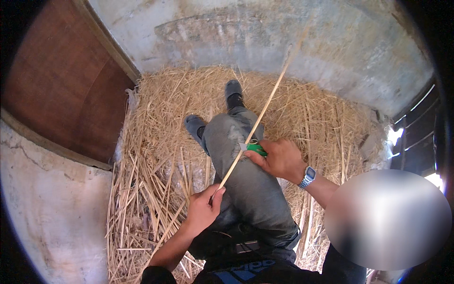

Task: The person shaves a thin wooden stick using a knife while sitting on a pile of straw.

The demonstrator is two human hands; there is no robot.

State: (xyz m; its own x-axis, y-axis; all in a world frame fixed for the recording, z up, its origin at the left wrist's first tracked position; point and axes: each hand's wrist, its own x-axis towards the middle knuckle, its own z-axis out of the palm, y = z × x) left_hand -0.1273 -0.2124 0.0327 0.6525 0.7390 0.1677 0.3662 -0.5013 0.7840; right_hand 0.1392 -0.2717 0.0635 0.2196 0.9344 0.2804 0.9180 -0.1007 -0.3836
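Note:
A long, thin, pale strip of split cane or bamboo (270, 98) slants across my legs from lower left to upper right. My left hand (205, 206) pinches its near end between thumb and fingers. In my right hand (280, 157) is a small knife with a green handle (257, 149). Its short grey blade lies against the strip, just above my knee. The strip's far end reaches up in front of the wall. A metal-coloured watch sits on my right wrist.
Straw and loose pale strips (146, 199) cover the floor around my legs. A weathered wall (227, 38) stands ahead. At the left is a brown panel (66, 80) in a frame. Dark slats (416, 132) let in light at the right. A blurred patch hides the lower right.

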